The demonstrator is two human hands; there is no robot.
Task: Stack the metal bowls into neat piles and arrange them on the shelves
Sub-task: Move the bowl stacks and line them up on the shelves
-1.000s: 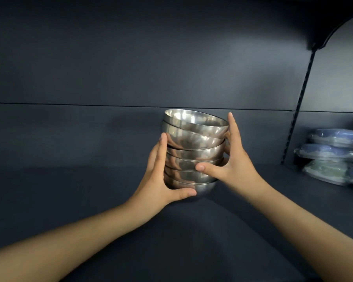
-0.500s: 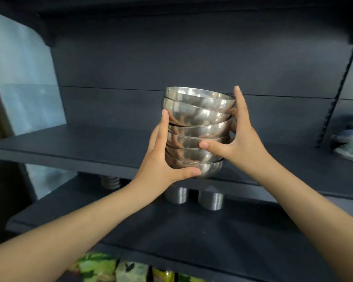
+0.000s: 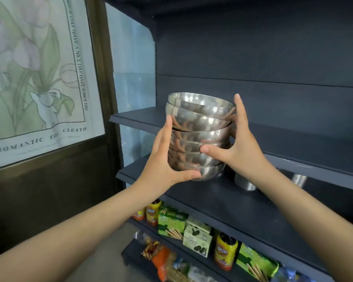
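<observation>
A stack of several shiny metal bowls is held in the air in front of the dark shelving. My left hand grips its left side, thumb under the bottom bowl. My right hand grips its right side, thumb across the front and fingers up behind the top bowls. The top bowls sit a little tilted. The stack hangs between the upper shelf and the shelf below it, near their front edges. It touches neither shelf as far as I can see.
Two metal cups stand on the lower dark shelf behind my right wrist. Below are snack boxes and bottles. A flower poster hangs on the wall at the left.
The stack has come out from deep over the shelf toward the shelf fronts, and my view has pulled back and turned left. Both hands keep the same grip.
</observation>
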